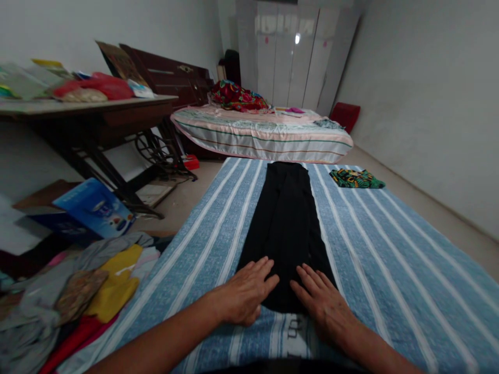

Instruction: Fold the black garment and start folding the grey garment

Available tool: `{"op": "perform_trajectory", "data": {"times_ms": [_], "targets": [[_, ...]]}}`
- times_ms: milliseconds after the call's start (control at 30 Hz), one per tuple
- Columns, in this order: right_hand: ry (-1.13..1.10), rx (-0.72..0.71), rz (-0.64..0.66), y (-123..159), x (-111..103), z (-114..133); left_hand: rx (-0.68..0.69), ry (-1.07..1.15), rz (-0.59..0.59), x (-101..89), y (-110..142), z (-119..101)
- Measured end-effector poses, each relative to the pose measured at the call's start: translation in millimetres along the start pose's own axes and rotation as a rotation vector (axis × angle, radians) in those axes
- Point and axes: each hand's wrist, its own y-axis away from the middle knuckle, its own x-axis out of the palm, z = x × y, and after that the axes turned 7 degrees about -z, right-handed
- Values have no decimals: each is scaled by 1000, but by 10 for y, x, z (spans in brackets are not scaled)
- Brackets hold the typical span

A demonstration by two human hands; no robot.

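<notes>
A long black garment, which looks like a pair of trousers [288, 223], lies stretched out lengthwise on the blue and white striped bed cover [202, 228]. Its waistband end points away from me. My left hand [249, 291] rests on the left side of its near end, fingers extended and palm down. On the right side of the same end lies my right hand [322, 296], also flat with its fingers spread a little. Neither hand grips the fabric. Farther off on the right is a folded green and yellow patterned garment [356, 178].
Heaped clothes [113, 280] lie along the left side of the bed. Beyond them are a blue printed box [95, 208] and a sewing machine table [117, 111] with bags on top. Past the far edge stands another bed [265, 137], with a wardrobe [292, 57] behind.
</notes>
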Motion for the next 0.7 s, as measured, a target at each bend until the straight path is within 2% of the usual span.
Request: {"op": "perform_trajectory", "data": {"times_ms": [133, 267, 500, 700], "targets": [[-123, 21, 75, 1, -127, -12, 14, 0, -22, -5, -10, -5], [-179, 18, 59, 16, -180, -5, 27, -2, -29, -54, -49, 14], [-119, 21, -4, 14, -78, 22, 34, -15, -56, -121, -132, 52], [-3, 6, -75, -16, 12, 55, 29, 8, -115, -105, -141, 95]]}}
